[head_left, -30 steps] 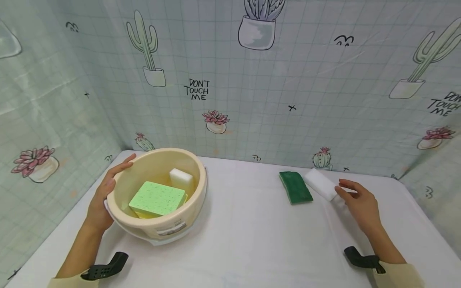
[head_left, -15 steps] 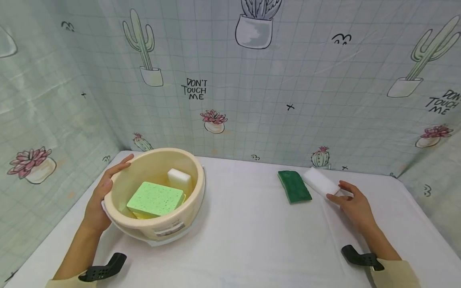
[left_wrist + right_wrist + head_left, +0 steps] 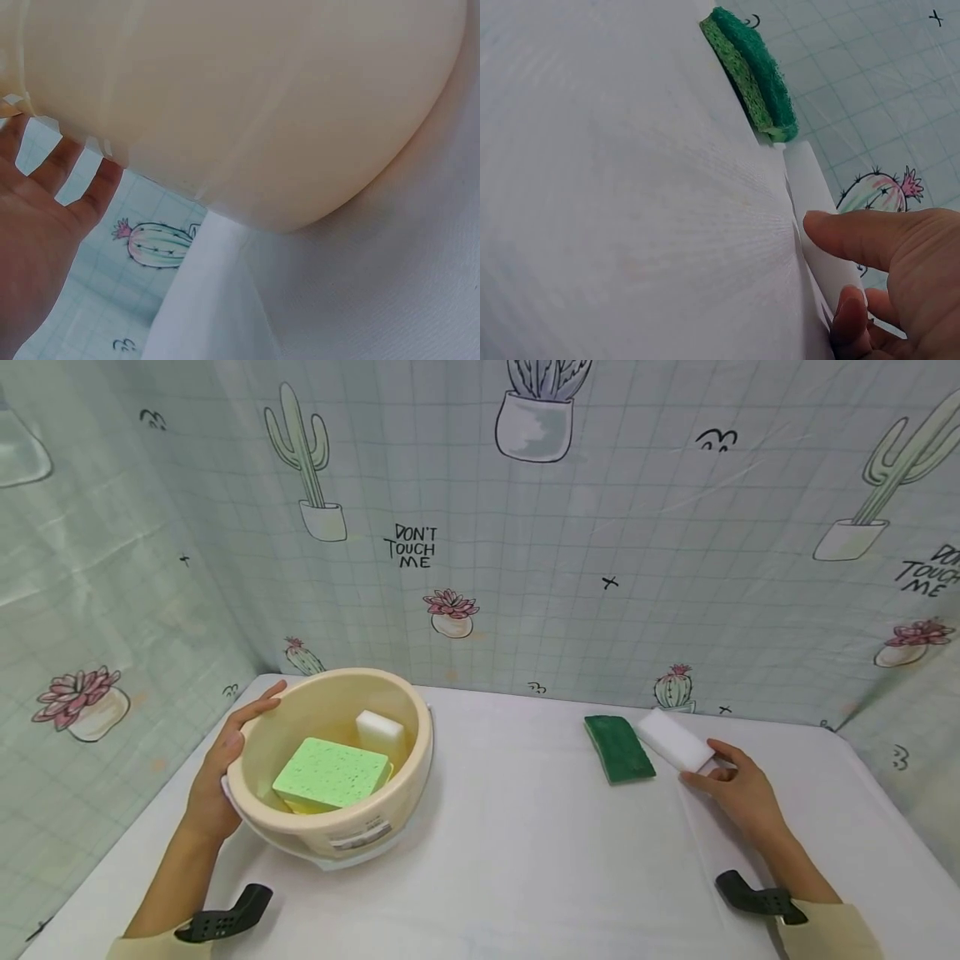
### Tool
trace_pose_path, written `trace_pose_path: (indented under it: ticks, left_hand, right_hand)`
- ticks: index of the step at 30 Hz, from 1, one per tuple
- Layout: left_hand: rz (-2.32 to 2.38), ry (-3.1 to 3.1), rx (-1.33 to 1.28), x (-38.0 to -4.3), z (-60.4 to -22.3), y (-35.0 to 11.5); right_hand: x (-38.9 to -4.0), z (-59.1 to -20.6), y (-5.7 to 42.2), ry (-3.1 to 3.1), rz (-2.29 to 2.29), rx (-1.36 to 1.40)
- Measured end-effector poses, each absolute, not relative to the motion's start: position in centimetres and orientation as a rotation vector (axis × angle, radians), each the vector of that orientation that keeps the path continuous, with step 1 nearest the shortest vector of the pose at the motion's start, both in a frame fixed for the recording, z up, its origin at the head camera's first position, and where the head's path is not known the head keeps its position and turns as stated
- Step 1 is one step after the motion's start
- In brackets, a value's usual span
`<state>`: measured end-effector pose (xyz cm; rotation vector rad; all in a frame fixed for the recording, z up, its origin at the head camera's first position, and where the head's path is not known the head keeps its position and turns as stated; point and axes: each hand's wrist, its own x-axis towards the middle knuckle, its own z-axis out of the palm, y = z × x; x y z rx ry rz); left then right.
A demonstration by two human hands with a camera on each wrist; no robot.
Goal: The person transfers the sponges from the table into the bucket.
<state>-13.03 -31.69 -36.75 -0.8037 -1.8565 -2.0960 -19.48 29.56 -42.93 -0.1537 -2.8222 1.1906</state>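
Note:
A cream plastic bucket (image 3: pixel 360 677) stands on the left of the white table. My left hand (image 3: pixel 217 785) grips its left side near the rim; the fingertips go out of sight behind the wall in the left wrist view. Inside lie a light green sponge (image 3: pixel 332 772) and a white block (image 3: pixel 381 732), with something yellow under them. At the right, my right hand (image 3: pixel 742 789) pinches the near end of a white sponge block (image 3: pixel 673 739) between thumb and fingers. Its far end lies beside a dark green scouring sponge (image 3: pixel 619 749).
Behind the white table (image 3: pixel 517 827) hangs a pale curtain (image 3: pixel 525 552) printed with cacti, and it also closes off both sides. A thin white handle (image 3: pixel 341 862) hangs round the front of the bucket.
My right hand has shifted left, and its thumb and fingers have closed on the near end of the white sponge block. The left hand and bucket stay put.

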Motion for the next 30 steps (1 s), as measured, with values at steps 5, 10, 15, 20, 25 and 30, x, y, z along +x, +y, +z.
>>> trace_pose_path:
  ticks: [5,10,15,20,25,30]
  left_hand:
    - [-2.098,-1.851,-0.812,-13.1,-36.8,-31.8]
    - [-2.101,-1.847,-0.818,-13.2,-36.9,-31.9]
    - [-2.104,-1.847,-0.814,-13.3,-37.0,-31.9]
    - [-2.101,-1.845,-0.812,-13.3,-37.1,-31.9]
    - [-2.113,-1.842,-0.818,-13.3,-37.1,-31.9]
    - [-2.12,-1.844,-0.805,-13.3,-37.1,-31.9]
  right_hand:
    - [-19.6,-43.1,29.6,-2.817,1.166,-0.177]
    - [-19.7,-43.0,29.6,-2.824,1.212,-0.231]
    - [-19.6,-42.4,29.7,-2.807,1.373,-0.264]
    - [-19.5,-41.9,29.7,-2.788,1.455,-0.244]
    - [-19.3,-41.5,29.5,-2.758,1.45,-0.207]
    - [-19.1,-40.7,29.0,-2.719,1.443,-0.155]
